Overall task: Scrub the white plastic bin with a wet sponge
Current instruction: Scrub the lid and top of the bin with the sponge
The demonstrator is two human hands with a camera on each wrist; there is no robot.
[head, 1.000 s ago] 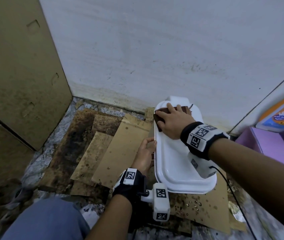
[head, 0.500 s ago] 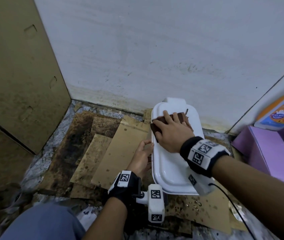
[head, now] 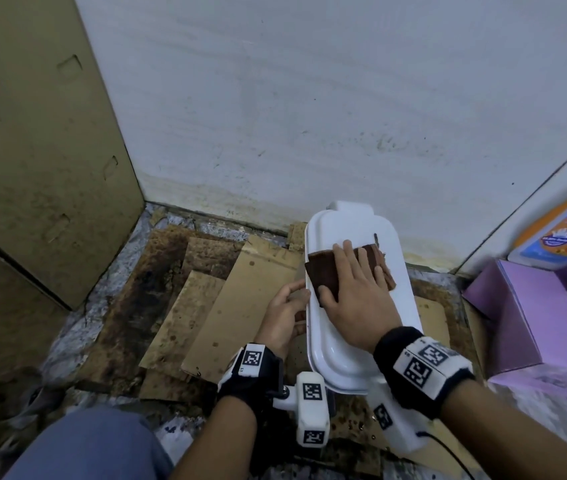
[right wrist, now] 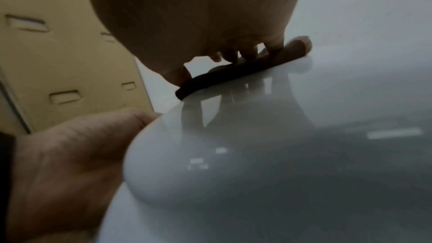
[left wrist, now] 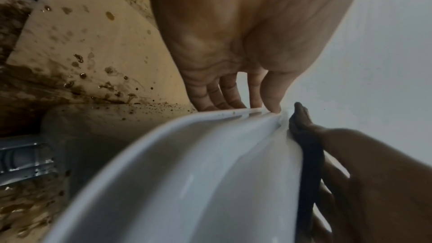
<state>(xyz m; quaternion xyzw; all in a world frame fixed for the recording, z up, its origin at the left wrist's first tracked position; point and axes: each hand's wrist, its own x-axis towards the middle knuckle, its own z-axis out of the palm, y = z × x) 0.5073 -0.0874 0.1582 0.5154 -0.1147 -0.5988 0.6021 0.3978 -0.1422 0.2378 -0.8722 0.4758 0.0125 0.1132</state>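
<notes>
- Pressing down flat, the right hand (head: 358, 292) holds a dark brown sponge (head: 323, 271) against the upturned face of the white plastic bin (head: 354, 355); its fingers lie nearly straight and a little spread over the sponge, and the thumb rests on the sponge's near edge.
- The right wrist view shows those fingers (right wrist: 247, 53) bearing on the thin dark sponge (right wrist: 238, 69), which lies flush on the glossy white surface (right wrist: 280, 154).
- The bin lies with its long side running away from the person, its far end close to the white wall (head: 309, 98), resting over stained cardboard sheets (head: 233, 306) on the floor.
- The left hand (head: 285, 317) steadies the bin at its left rim: the fingers are extended and close together, tips touching the edge, thumb against the side.
- From the left wrist view, the left fingertips (left wrist: 273, 106) meet the bin's rim (left wrist: 233, 115), and the sponge's dark edge (left wrist: 308, 154) shows under the right hand (left wrist: 374, 182).
- A tan cardboard panel (head: 33, 150) stands on the left, leaning into the corner.
- A purple box (head: 524, 313) sits to the right of the bin, with an orange and blue packet (head: 566, 233) behind it.
- A blue-clad knee (head: 85, 445) shows at the lower left.
</notes>
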